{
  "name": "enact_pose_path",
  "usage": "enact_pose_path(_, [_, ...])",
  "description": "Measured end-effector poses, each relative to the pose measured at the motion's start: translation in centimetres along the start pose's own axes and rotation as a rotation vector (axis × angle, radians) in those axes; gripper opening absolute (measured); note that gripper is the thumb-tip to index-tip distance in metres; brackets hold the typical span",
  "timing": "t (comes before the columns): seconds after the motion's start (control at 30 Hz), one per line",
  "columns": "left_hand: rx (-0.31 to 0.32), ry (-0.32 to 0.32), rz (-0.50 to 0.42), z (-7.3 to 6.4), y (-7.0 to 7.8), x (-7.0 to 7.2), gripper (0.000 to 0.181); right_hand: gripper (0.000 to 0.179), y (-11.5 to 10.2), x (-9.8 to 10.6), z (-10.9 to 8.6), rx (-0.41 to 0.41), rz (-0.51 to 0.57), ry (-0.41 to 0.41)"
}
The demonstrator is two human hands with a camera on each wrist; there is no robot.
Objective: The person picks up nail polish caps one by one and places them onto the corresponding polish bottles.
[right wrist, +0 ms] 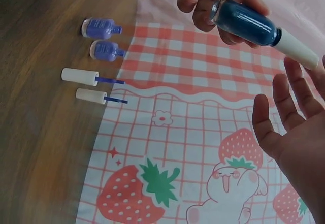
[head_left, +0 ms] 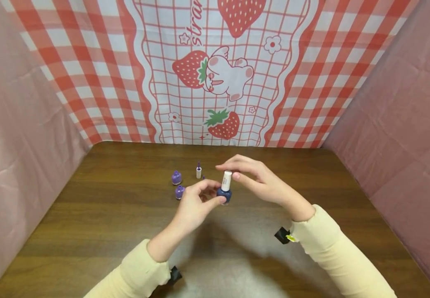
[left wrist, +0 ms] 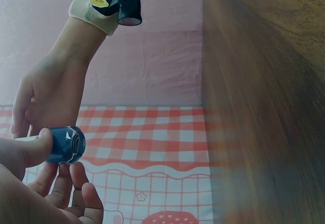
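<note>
Over the middle of the table, my left hand (head_left: 192, 207) holds a dark blue nail polish bottle (head_left: 224, 195), pinched between thumb and fingers. The white cap (head_left: 227, 180) is on it and points up. My right hand (head_left: 263, 182) is around the cap's top, its fingers loosely extended over it and the thumb beside it. In the right wrist view, the fingertips are right at the end of the cap (right wrist: 297, 49). The left wrist view shows the base of the blue bottle (left wrist: 67, 144) beyond my left thumb.
Two uncapped purple nail polish bottles (head_left: 176, 178) stand on the wooden table (head_left: 125, 231), left of the hands. Beside them, two white brush caps (right wrist: 80, 76) stand with purple brushes upward. A strawberry-print cloth (head_left: 215, 74) hangs behind, with pink cloth on both sides.
</note>
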State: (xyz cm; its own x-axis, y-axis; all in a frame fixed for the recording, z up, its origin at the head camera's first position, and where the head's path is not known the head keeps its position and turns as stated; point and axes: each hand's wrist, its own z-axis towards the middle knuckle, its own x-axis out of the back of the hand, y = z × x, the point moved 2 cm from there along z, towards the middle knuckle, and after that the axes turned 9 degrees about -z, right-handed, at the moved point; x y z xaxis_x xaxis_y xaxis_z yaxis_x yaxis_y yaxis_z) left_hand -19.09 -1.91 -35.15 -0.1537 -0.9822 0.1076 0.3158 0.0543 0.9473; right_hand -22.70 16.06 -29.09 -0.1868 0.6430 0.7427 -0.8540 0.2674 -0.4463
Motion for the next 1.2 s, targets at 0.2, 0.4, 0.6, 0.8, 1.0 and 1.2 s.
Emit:
enact_pose_path(0.2, [-0.011, -0.017, 0.004, -0.01, 0.17, 0.04, 0.023, 0.028, 0.07, -0.20, 0.10, 0.035, -0.022, -0.025])
enact_pose_path(0.4, [-0.004, -0.027, -0.002, 0.00, 0.16, -0.03, 0.024, 0.029, -0.01, -0.16, 0.12, 0.036, -0.043, -0.021])
enact_pose_path(0.6, [0.000, -0.033, -0.011, 0.06, 0.01, -0.09, 0.022, 0.027, -0.10, 0.13, 0.08, -0.023, -0.057, -0.020])
enact_pose_path(0.8, [0.003, -0.035, -0.011, 0.07, -0.05, -0.18, 0.022, 0.022, -0.06, 0.19, -0.02, -0.071, -0.034, 0.000])
enact_pose_path(1.0, [0.006, -0.025, -0.009, 0.10, -0.02, -0.14, 0.022, 0.020, 0.02, 0.06, 0.10, -0.068, -0.038, 0.040])
enact_pose_path(1.2, [-0.007, -0.015, -0.014, 0.08, 0.02, -0.11, 0.022, 0.016, 0.11, -0.06, 0.20, -0.072, -0.051, 0.087])
